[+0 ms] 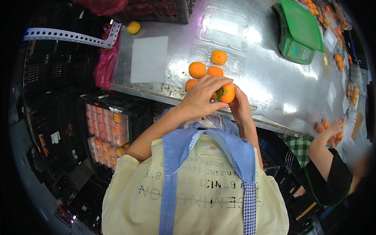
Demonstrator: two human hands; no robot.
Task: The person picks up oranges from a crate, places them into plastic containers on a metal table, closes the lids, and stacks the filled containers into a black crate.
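An orange persimmon (228, 94) with a green calyx is between my two hands, just above the near edge of the steel table (264, 76). My left hand (199, 95) curves over its left side, with fingers above and thumb below. Against the fruit's right side rests my right hand (241, 102), its other fingers mostly hidden. Beyond the left hand lie several persimmons, one at the back (219, 57) and one at the left (197, 70). Another persimmon (191, 84) is partly covered by my left hand. Clear plastic trays (246, 32) lie behind them.
A white sheet (149, 59) lies to the left, near a lone yellowish fruit (133, 27). A dark crate (152, 11) stands at the back. At right is a green scale (302, 35). Packed fruit trays (107, 126) fill a crate at lower left. A co-worker's hand (335, 128) handles fruit.
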